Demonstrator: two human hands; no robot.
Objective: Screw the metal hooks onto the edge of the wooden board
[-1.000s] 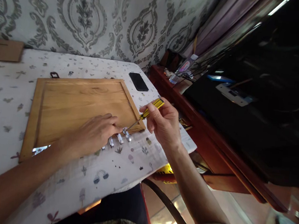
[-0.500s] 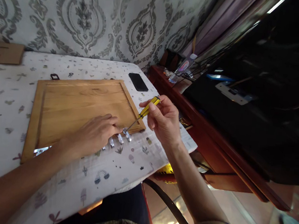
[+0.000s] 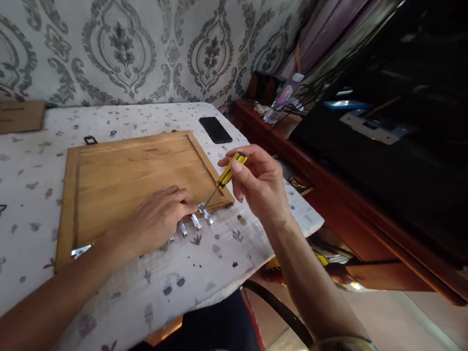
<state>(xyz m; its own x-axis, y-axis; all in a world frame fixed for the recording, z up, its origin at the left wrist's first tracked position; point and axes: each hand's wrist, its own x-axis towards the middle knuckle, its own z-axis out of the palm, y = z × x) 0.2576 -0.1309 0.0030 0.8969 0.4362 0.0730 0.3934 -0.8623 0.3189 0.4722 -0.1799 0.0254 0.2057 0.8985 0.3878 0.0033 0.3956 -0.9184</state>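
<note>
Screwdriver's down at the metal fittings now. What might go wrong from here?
1. The screwdriver in the right hand meets the rightmost metal fitting at a slant, so its tip could slip off.
2. The left hand lies close beside that tip, so a slip might jab it.
3. The wooden panel lies on a loose-looking tablecloth; a hard push might make it slide.

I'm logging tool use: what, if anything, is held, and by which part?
The right grip holds a yellow screwdriver by its handle; whether the left grip holds anything cannot be told.
</note>
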